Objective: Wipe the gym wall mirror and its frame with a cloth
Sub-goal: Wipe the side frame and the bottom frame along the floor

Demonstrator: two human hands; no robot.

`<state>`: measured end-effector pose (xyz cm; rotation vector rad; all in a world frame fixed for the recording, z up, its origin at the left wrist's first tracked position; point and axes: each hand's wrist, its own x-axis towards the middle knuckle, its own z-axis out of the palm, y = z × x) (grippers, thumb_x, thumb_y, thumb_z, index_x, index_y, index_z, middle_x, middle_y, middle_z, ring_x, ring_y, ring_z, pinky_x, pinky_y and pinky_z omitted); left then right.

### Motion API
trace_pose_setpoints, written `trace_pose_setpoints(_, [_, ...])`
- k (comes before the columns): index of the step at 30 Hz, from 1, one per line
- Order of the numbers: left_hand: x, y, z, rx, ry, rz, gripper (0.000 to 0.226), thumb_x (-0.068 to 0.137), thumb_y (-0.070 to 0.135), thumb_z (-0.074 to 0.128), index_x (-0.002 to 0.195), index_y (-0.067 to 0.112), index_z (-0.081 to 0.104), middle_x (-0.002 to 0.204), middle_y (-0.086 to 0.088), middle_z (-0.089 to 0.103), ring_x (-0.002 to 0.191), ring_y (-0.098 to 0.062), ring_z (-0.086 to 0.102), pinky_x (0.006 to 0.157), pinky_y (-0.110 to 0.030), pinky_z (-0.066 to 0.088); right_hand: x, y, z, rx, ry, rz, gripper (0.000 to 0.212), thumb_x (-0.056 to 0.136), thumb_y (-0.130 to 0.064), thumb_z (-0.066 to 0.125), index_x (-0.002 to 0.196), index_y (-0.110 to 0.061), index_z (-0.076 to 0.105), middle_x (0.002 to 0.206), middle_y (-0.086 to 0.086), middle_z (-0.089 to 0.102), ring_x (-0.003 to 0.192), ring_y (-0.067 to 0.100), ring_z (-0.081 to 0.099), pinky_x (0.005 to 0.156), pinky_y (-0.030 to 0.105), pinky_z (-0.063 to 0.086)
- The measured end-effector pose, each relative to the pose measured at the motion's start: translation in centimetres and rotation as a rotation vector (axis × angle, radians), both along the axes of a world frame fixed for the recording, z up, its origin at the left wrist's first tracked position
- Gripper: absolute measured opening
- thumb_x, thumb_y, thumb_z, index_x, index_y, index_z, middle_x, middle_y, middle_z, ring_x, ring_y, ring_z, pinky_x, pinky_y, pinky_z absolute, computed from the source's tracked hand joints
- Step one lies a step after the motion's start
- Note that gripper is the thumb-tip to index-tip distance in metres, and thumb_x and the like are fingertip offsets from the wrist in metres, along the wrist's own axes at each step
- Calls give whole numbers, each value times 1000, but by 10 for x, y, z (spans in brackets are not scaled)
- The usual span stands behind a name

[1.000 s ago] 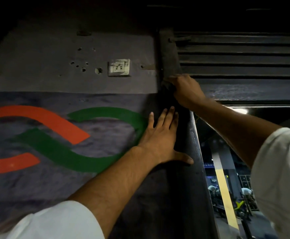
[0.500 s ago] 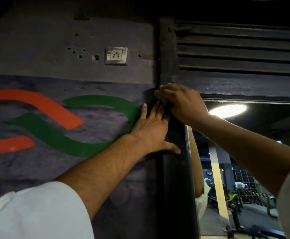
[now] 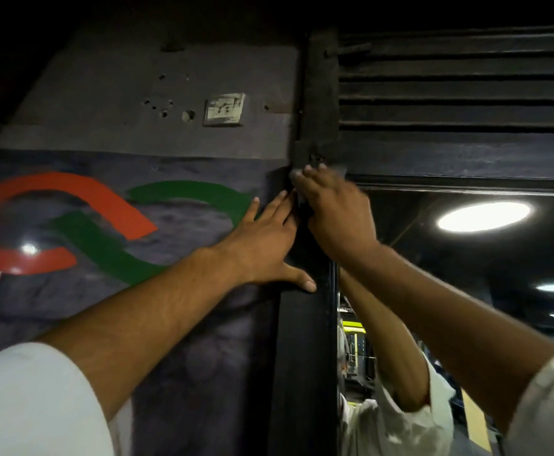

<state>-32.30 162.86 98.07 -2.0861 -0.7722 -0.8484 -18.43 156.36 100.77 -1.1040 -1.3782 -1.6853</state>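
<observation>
The wall mirror (image 3: pixel 466 258) fills the right side, reflecting a ceiling light and the gym. Its black frame (image 3: pixel 302 357) runs up the middle and turns right above the glass. My right hand (image 3: pixel 338 218) is at the frame's top-left corner and holds a dark cloth (image 3: pixel 302 204) against it; most of the cloth is hidden under the hand. My left hand (image 3: pixel 265 245) lies flat on the painted wall beside the frame, its thumb touching the frame's edge.
A black slatted panel (image 3: pixel 450 93) sits above the mirror. On the grey wall to the left are a white socket plate (image 3: pixel 224 109), several small holes, and orange (image 3: pixel 71 192) and green (image 3: pixel 111 245) painted bands.
My right hand slid with the cloth down the black post to the frame's top corner. The left hand stayed pressed on the wall.
</observation>
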Motion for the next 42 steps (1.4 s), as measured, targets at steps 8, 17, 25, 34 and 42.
trace_pose_setpoints(8, [-1,-1,-15,45,7,1,140,79,88,58,167,6,-14,176,-16,-19,163,-28,-17,133,-54,-2,-6,-44,5,-11,33,-19,42,93,-13,60,134,-20,66,122,9,67,105,36,68,79,45,53])
trace_pose_setpoints(17, [-11,11,-35,51,83,-47,155,68,91,68,167,0,-9,174,-19,-22,162,-32,-24,132,-59,-5,-15,8,-43,12,179,2,62,87,2,64,147,-11,59,153,12,56,147,30,48,112,45,47])
trace_pose_setpoints(25, [-7,23,-53,107,87,-125,158,69,90,69,164,-1,-18,172,-24,-25,162,-38,-20,131,-62,-1,-40,-31,-32,-1,165,-114,40,93,-6,62,131,-17,69,123,12,70,105,39,69,83,53,58])
trace_pose_setpoints(34, [-13,30,-76,91,99,-158,149,77,88,62,163,1,-21,172,-22,-29,162,-36,-21,130,-63,-1,-49,23,23,-34,132,-196,42,89,-1,58,126,-11,74,140,11,66,129,36,61,101,50,55])
trace_pose_setpoints(42, [-22,33,-148,69,174,-180,143,80,81,68,165,1,-14,174,-22,-19,162,-37,-18,131,-59,-7,-43,6,-126,-204,56,-166,51,84,-3,65,134,-13,71,147,4,63,143,27,53,115,49,47])
